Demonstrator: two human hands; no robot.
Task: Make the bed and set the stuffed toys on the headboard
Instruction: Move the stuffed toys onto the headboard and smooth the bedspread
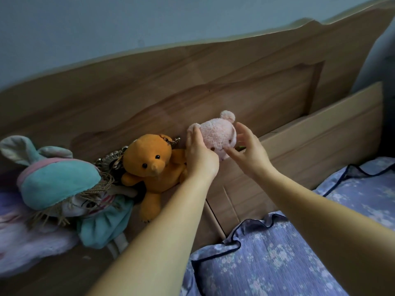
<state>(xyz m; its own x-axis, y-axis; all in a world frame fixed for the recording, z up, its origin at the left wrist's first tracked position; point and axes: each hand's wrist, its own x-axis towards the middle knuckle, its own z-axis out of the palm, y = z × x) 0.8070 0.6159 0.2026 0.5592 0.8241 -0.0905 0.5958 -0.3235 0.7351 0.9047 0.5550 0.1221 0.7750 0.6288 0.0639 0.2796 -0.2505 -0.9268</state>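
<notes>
A small pink bear [215, 133] rests against the wooden headboard [192, 86]. My left hand [199, 154] grips its left side, with my thumb over its ear. My right hand [250, 150] is beside the bear's right side with fingers spread, the fingertips close to its face. To the left an orange bear [155, 165] leans against the headboard, its arm touching my left hand. Further left a doll with a teal rabbit-ear hat [57, 180] lies tilted on the headboard ledge.
A blue floral pillow with a dark ruffled trim [267, 257] lies at the lower right, and a second one [363, 184] at the right edge. A metal chain ornament [113, 159] sits behind the orange bear. A pale pink fabric [25, 242] lies at the lower left.
</notes>
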